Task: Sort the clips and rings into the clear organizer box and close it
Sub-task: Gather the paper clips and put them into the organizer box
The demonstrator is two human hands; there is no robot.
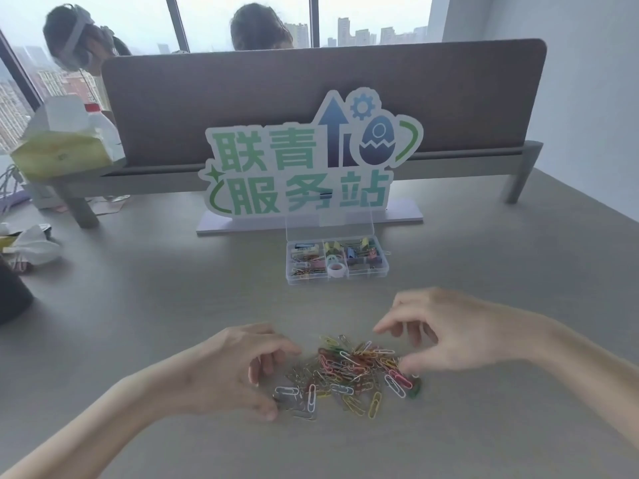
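A pile of coloured paper clips (352,369) lies on the grey desk close to me. My left hand (235,369) cups the pile's left edge with loosely curved fingers, and its thumb touches the silver clips at the lower left. My right hand (460,335) hovers over the pile's right side, its thumb resting on clips and its fingers spread above them. Farther back stands the clear organizer box (383,269), its lid (330,224) upright and open. Its compartments hold binder clips, paper clips and a pale ring (336,270).
A green and white sign (301,174) on a flat base stands right behind the box, in front of a grey desk divider (311,95). Crumpled tissues (31,248) and a dark object (12,292) sit at the left edge. Two people sit beyond the divider.
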